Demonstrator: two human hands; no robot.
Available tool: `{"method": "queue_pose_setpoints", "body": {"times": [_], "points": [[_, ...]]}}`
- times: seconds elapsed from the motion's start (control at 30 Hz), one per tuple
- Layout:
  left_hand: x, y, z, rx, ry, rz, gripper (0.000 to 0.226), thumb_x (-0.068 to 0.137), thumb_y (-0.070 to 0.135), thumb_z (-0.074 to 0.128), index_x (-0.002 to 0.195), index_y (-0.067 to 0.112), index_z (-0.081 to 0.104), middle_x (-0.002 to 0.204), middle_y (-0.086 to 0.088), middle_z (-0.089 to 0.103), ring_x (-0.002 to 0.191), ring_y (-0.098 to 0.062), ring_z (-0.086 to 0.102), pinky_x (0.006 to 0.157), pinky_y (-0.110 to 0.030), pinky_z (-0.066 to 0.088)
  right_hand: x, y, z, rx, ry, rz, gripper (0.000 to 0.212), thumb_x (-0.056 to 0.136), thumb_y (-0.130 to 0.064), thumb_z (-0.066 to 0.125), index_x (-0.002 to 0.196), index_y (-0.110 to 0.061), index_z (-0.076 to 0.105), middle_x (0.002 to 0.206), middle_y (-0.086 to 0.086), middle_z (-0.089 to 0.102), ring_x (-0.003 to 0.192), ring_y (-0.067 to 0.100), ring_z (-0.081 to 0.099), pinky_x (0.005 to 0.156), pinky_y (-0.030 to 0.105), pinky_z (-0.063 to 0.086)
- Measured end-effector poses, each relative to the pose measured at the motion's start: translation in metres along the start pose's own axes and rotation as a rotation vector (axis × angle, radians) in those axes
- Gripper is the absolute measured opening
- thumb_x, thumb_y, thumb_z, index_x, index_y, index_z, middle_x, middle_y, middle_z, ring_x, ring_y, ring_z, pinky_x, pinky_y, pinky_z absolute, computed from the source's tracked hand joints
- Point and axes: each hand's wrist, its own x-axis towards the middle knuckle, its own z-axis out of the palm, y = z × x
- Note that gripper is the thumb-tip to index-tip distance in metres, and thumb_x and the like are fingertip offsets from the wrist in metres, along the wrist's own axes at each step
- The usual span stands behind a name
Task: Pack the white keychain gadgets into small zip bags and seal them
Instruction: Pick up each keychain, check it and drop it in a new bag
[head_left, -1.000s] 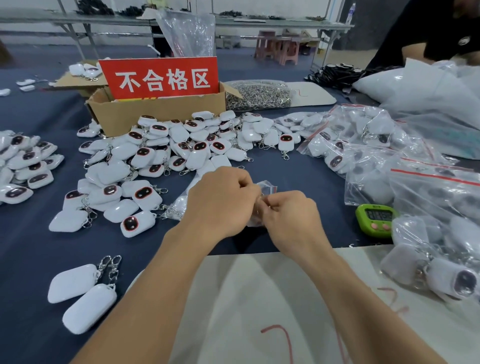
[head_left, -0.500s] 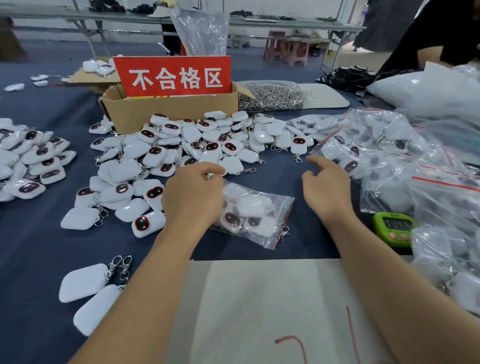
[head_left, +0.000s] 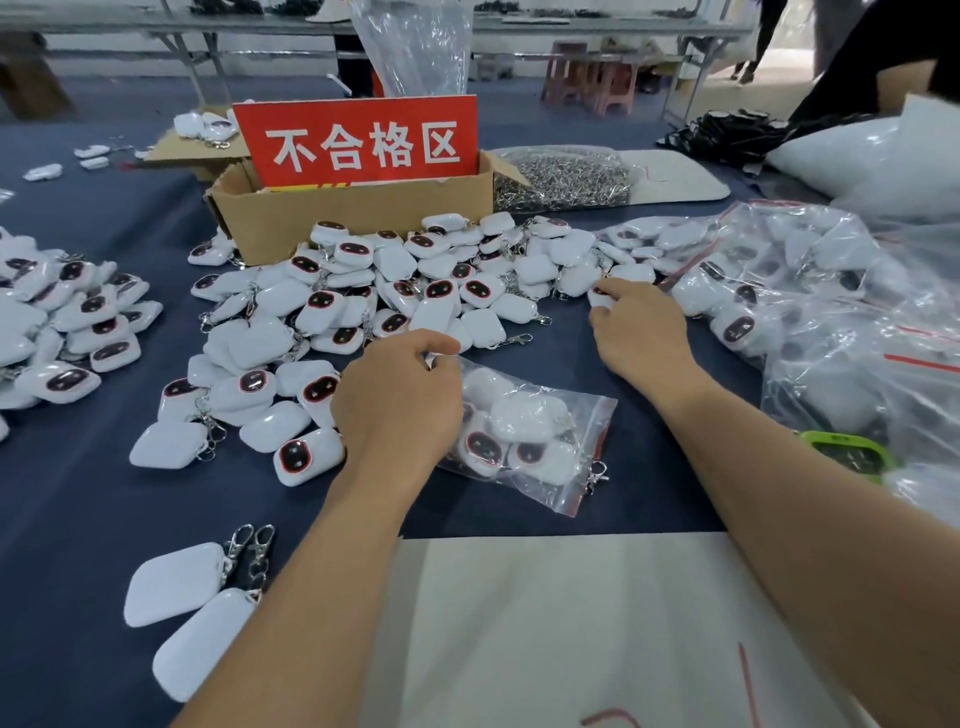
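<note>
The zip bag (head_left: 540, 431) lay flat in the middle of the bench (head_left: 78, 493), a little way in from the near edge. A few white gadgets filled it. Its red zip strip faced the right edge. The left hand (head_left: 397, 410) sat on the bag's other end, with its grip curled round the plastic there. The right hand (head_left: 641, 332) reached toward the far edge, and its grip pinched one white gadget (head_left: 602, 297) at the rim of the big pile (head_left: 415, 291).

I thought the gadgets were light, hard and smooth, so they could slip. Their two flat sides looked like the best place to hold them. The bag looked thin, soft and slippery. I would hold it by the zip end so nothing fell out.

A dark blue cloth covered the bench. A cardboard box (head_left: 353, 218) with a red sign (head_left: 358, 140) stood toward the far edge, and a sack of metal clips (head_left: 561, 176) lay beside it. Filled bags (head_left: 805, 291) were heaped along the right edge, with a green timer (head_left: 847, 452) next to them. A white sheet (head_left: 545, 623) lay at the near edge. More tables and some stools stood behind.
</note>
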Motion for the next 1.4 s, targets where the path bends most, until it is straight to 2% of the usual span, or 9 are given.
{"method": "queue_pose_setpoints", "body": {"times": [0.2,0.3,0.37,0.5,0.7,0.8,0.87,1.07,1.4], "points": [[-0.008,0.003,-0.003,0.041,0.0,0.036,0.023,0.092,0.027,0.057,0.096,0.041,0.074,0.062,0.015,0.058,0.066,-0.002,0.053,0.062,-0.03,0.042,-0.032,-0.007,-0.019,0.254,-0.055,0.112,0.05,0.093,-0.007,0.056,0.14,-0.02,0.065,0.142,0.003,0.063,0.132,0.024,0.055,0.095,0.02,0.038],[-0.012,0.007,-0.004,0.066,-0.011,0.063,0.022,0.093,0.03,0.055,0.096,0.042,0.074,0.063,0.014,0.059,0.068,-0.005,0.055,0.066,-0.032,0.042,-0.063,-0.01,-0.027,0.173,-0.15,0.115,0.066,0.095,-0.005,0.048,0.159,-0.02,0.04,0.158,0.006,0.046,0.143,0.029,0.041,0.104,0.027,0.034],[-0.018,0.011,-0.004,0.109,-0.026,0.104,0.021,0.094,0.036,0.053,0.098,0.043,0.073,0.068,0.014,0.062,0.076,-0.013,0.059,0.069,-0.032,0.042,-0.081,-0.009,-0.032,0.121,-0.108,0.145,0.061,0.095,-0.006,0.05,0.155,-0.015,0.044,0.159,0.008,0.044,0.143,0.031,0.039,0.114,0.032,0.028],[-0.036,0.021,0.001,0.139,0.01,0.246,0.02,0.094,0.038,0.054,0.099,0.044,0.073,0.069,0.013,0.062,0.074,-0.015,0.053,0.064,-0.03,0.031,-0.112,-0.005,-0.046,0.139,-0.036,0.23,0.049,0.09,-0.007,0.058,0.137,-0.02,0.057,0.136,0.006,0.06,0.126,0.032,0.05,0.101,0.036,0.039],[-0.056,0.033,0.015,-0.03,0.022,0.429,0.016,0.087,0.036,0.062,0.095,0.04,0.075,0.054,0.015,0.051,0.062,-0.008,0.051,0.059,-0.016,0.034,-0.148,-0.005,-0.056,0.463,0.186,0.219,0.039,0.09,0.001,0.058,0.11,-0.032,0.062,0.089,-0.015,0.063,0.075,0.003,0.057,0.064,0.008,0.039],[-0.06,0.036,0.022,-0.11,-0.116,0.483,0.031,0.082,0.049,0.059,0.108,0.043,0.074,0.066,0.017,0.057,0.073,-0.001,0.052,0.069,-0.02,0.041,-0.146,-0.009,-0.061,0.564,0.159,0.197,0.024,0.087,0.001,0.062,0.092,-0.022,0.066,0.073,-0.002,0.064,0.064,0.009,0.056,0.06,0.017,0.048],[-0.061,0.038,0.023,-0.203,-0.171,0.495,0.039,0.081,0.055,0.057,0.115,0.043,0.072,0.078,0.018,0.06,0.082,0.001,0.054,0.076,-0.017,0.041,-0.142,-0.013,-0.065,0.733,0.067,0.22,0.018,0.084,0.002,0.067,0.091,-0.015,0.069,0.08,0.013,0.069,0.076,0.031,0.064,0.072,0.043,0.059],[-0.06,0.042,0.022,-0.372,-0.177,0.52,0.019,0.088,0.038,0.065,0.105,0.04,0.075,0.094,0.024,0.07,0.093,-0.002,0.062,0.077,-0.005,0.037,-0.144,-0.031,-0.07,1.123,-0.235,0.194,0.034,0.075,0.001,0.059,0.099,-0.012,0.079,0.096,0.02,0.078,0.09,0.041,0.074,0.085,0.054,0.061],[-0.061,0.042,0.021,-0.429,-0.224,0.524,0.027,0.094,0.024,0.063,0.111,0.039,0.077,0.099,0.026,0.073,0.101,0.002,0.063,0.08,-0.003,0.035,-0.141,-0.03,-0.069,1.166,-0.259,0.224,0.033,0.089,-0.02,0.051,0.1,-0.015,0.082,0.096,0.018,0.078,0.08,0.025,0.072,0.069,0.038,0.06]]}}
